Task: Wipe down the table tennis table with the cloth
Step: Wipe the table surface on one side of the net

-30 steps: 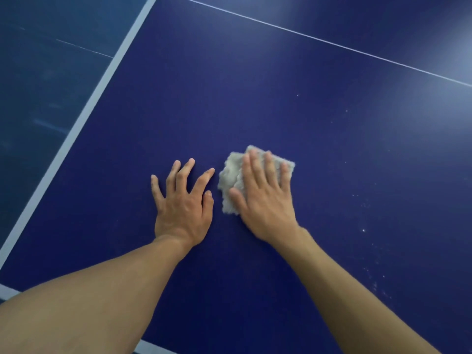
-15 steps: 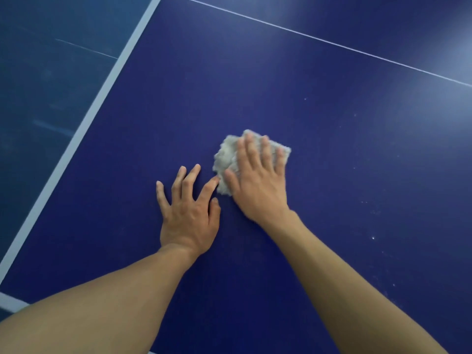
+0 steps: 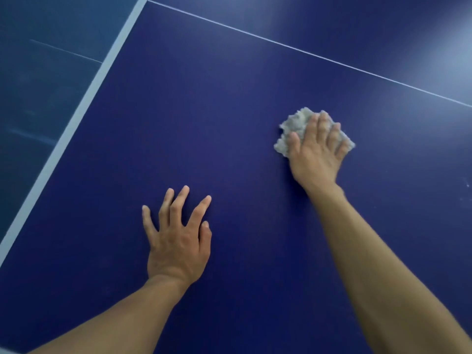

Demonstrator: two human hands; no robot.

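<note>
The right hand (image 3: 316,155) has swept the cloth (image 3: 293,129) away from the left hand (image 3: 176,237). Half a second ago the two hands lay almost thumb to finger. Now they are well apart, with a stretch of bare blue table (image 3: 229,103) between them. The cloth sits bunched under the right palm, out in the middle of the table and far from the white-banded left edge (image 3: 76,118). It is close to the thin white line (image 3: 306,53) that crosses the far side, though not yet on it. The right hand does not clutch the cloth: its fingers lie fairly straight and spread across it, pressing it flat to the surface, and grey tufts show past the fingertips and thumb. The left hand holds nothing. It rests palm down with fingers splayed, nearer the person's own edge, and seems to be propping up the lean forward. The stroke looks to be travelling outward and to the right, so the patch beside the left hand has probably been covered. A few pale specks (image 3: 467,185) show on the right side of the table, and much of the surface beyond the thin line likely remains to be wiped.
</note>
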